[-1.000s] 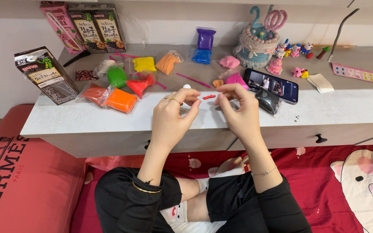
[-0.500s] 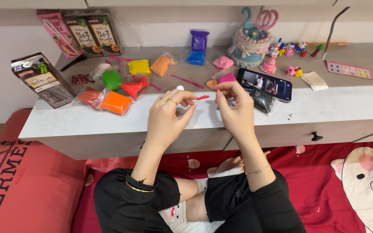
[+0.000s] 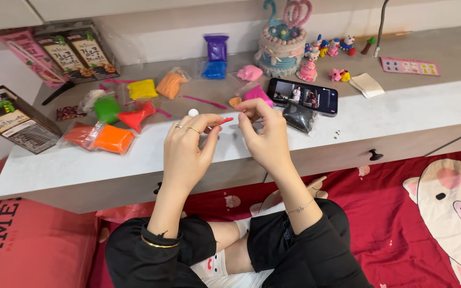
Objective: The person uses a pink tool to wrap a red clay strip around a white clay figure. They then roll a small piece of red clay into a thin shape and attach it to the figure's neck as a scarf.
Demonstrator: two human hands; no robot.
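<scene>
Pinching a thin red clay strip [image 3: 224, 121] between both hands, raised just above the pale worktop [image 3: 380, 114]. Left hand [image 3: 187, 146] closed on the strip's left end, thumb and forefinger pressed together, gold rings on two fingers. Right hand [image 3: 265, 133] closed too, fingertips curled in at the strip's right end; exact contact there hard to make out. Strip level between them, just in front of the small white clay ball [image 3: 193, 112].

Taking the phone [image 3: 302, 97] as landmark: lying flat on the worktop just right of the right hand, screen lit. Touching its near edge, a black clay bag [image 3: 299, 117]. Just left of the phone, a magenta clay lump [image 3: 257, 94] and a small orange piece [image 3: 235, 101]. Far left of the phone, an orange clay bag [image 3: 108, 138], a red clay bag [image 3: 137, 116], a green one [image 3: 106, 108] and a yellow one [image 3: 142, 89]. Behind the phone, a clay cake model [image 3: 281, 45] with tiny figurines [image 3: 329, 47] beside it. Below, a red bedspread [image 3: 401, 202] with a pig print.
</scene>
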